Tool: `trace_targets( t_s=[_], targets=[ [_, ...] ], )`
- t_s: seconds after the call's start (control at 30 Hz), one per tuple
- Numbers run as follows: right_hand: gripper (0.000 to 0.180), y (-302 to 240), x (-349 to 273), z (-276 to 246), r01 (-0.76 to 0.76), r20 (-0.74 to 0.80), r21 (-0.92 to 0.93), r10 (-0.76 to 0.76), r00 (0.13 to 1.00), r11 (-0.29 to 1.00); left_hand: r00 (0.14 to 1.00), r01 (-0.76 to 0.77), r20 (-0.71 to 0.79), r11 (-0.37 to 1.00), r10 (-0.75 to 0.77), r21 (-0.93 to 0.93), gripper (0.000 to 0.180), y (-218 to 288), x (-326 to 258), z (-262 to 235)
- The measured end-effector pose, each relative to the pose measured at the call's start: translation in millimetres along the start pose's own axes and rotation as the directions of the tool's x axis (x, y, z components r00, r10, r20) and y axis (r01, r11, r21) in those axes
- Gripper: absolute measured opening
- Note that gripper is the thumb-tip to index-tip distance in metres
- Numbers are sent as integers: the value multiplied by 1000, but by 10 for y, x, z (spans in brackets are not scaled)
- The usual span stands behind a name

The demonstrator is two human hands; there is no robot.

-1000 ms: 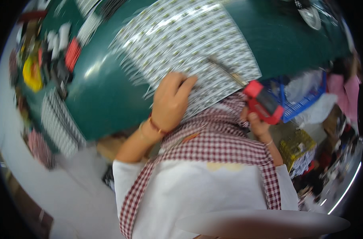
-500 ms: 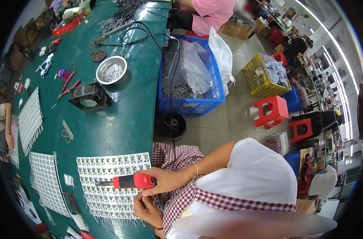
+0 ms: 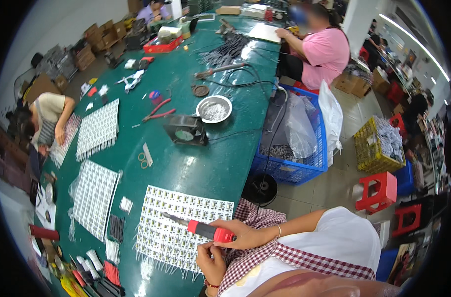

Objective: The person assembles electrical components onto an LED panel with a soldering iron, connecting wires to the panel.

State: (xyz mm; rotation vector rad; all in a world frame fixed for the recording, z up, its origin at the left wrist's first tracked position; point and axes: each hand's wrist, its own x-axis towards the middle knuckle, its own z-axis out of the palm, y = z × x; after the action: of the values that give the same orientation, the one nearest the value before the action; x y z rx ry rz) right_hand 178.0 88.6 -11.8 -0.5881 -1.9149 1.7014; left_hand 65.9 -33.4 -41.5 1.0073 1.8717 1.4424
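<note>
- While the right hand (image 3: 242, 234) is wrapped around a red-and-black soldering iron (image 3: 205, 230), its metal tip extends over a white circuit-board panel (image 3: 168, 242); contact cannot be told.
- Beside the panel's edge, the left hand (image 3: 211, 262) has its fingers curled; whether it grips anything cannot be told.
- The panel lies at the green table's (image 3: 190, 171) edge nearest the person, pale wires fringing one side.
- Farther from that edge lie a second panel (image 3: 94, 198) and scissors (image 3: 147, 154).
- A black fan (image 3: 185, 129) stands near a metal bowl (image 3: 229, 106).

Right-hand fingers (image 3: 237, 243) around a red-and-black handheld tool (image 3: 203, 229); left of them, a white component-dotted panel (image 3: 176, 242) on the green tabletop (image 3: 205, 173).
</note>
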Motion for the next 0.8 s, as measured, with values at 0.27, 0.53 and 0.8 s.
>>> trace_targets(
  t_s=[0.27,0.53,0.8],
  targets=[
    [48,92,73,69,75,80,41,-78,994,996,996,51,-83,996,-45,71,12,54,-8,-73],
    [51,179,22,77,-5,88,107,-4,996,994,999,28,-26,990,-24,140,12,21,-17,-92],
    [49,181,-42,11,51,16,56,-52,999,997,999,43,12,977,-47,207,20,39,22,-75]
  ],
)
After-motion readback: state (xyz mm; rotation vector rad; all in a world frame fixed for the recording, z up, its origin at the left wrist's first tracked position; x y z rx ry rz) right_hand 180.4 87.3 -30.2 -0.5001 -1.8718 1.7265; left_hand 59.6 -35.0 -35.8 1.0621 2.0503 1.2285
